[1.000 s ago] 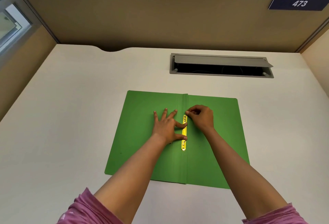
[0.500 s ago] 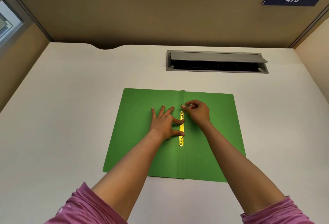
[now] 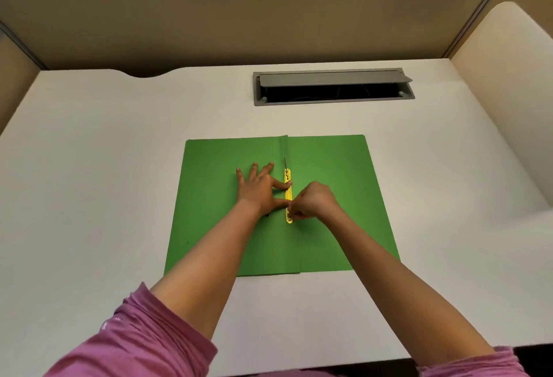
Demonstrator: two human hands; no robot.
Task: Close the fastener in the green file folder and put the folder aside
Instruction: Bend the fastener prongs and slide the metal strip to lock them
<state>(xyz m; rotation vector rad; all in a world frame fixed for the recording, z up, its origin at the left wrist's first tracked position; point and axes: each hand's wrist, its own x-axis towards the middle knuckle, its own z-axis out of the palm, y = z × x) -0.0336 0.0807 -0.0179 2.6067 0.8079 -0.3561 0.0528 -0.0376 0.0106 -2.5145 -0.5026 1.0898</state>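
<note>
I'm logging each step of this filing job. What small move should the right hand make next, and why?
Probably press down the near end of the yellow fastener: the right hand pinches there, the left hand pins the strip flat, and the green folder lies open.

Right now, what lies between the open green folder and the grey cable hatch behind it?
Nothing: in the head view only bare white desk separates the green folder from the grey hatch.

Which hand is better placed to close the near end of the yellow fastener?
Right. The right hand is already pinching at the near end of the fastener, while the left hand lies flat, bracing the folder.
</note>
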